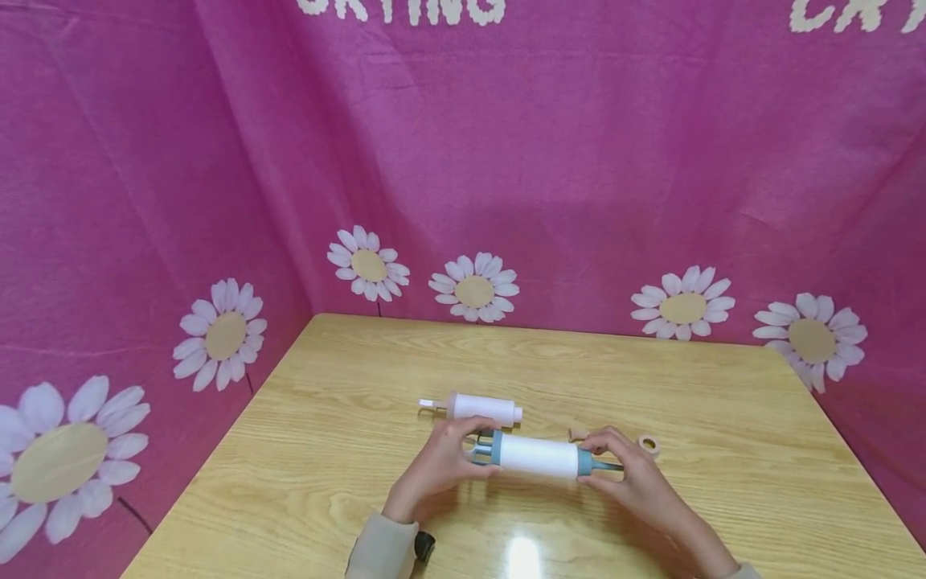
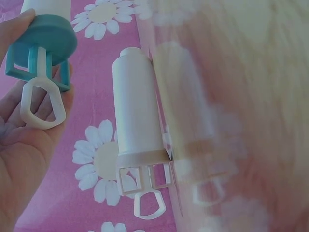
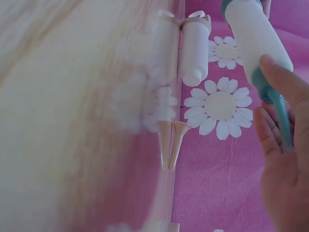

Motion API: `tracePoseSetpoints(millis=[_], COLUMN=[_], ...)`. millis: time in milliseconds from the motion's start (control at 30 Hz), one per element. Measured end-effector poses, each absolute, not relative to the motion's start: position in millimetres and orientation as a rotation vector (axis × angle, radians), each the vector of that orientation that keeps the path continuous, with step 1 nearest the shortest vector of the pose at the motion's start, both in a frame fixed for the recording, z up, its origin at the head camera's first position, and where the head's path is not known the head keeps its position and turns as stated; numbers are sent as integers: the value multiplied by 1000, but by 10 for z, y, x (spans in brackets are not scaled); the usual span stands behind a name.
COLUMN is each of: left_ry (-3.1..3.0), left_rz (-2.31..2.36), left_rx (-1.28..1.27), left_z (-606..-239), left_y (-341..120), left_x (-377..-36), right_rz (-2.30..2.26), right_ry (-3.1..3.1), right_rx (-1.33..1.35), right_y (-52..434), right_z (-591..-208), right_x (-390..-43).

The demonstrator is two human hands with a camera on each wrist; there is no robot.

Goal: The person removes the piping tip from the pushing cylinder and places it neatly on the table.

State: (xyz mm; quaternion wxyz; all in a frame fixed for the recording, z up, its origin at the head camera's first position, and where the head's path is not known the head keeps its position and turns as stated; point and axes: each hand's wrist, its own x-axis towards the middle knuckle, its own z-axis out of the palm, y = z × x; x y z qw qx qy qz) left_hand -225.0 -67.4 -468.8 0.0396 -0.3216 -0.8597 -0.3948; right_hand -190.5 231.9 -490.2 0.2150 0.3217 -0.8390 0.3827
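Item: blue-capped syringe tool (image 1: 538, 456), white barrel with blue end caps, lying level and crosswise just above the near middle of the wooden table (image 1: 723, 386), carried between both hands.

Left hand (image 1: 441, 462): fingers curled round the plunger end, where a blue frame and a white ring handle (image 2: 42, 104) show in the left wrist view.

Right hand (image 1: 625, 474): thumb and fingers curled about the blue nozzle end (image 3: 275, 104); grip partly hidden from the head view.

Item: pink syringe tool (image 1: 477, 408), pale barrel with a matching plunger frame, lying on the table just beyond the held one, plunger end to the left, apart from both hands.

Item: small cone nozzle (image 3: 179, 140), on the table near the right hand.

Item: small ring (image 1: 649, 443), on the table just right of the right hand.

Surround: pink daisy-print cloth (image 1: 579, 161) behind and at both sides.
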Motion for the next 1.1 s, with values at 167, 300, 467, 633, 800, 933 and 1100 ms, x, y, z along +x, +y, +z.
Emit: tracePoseSetpoints(millis=[167,300,467,633,800,933,1100], left_ry=[-2626,-2631,-2643,-2645,-2636,-2634,-2631], left_rz=[-1215,-1207,-1203,-1175,-1207,-1237,-1271], left_rx=[-981,-972,-982,-979,-967,-970,-977], left_z=[-4689,-4679,-4679,-4675,-4686,-4697,-4702], left_y=[-678,-676,-680,-691,-704,-715,-727], left_x=[-2233,-2221,-2216,-2217,-2222,-2232,-2245], right_rz=[1339,1563,1678,1700,1530,1339,1204], right_ry=[-2498,-2675,-2756,-2746,-2622,-2486,-2366], right_rx=[714,543,547,540,615,773,918], right_y=[2332,2363,2394,2366,2326,2311,2299], right_z=[-4841,-4791,-4786,-4770,-4793,-4824,-4841], right_x=[-1857,-1856,-1873,-1850,-1842,-1860,-1890])
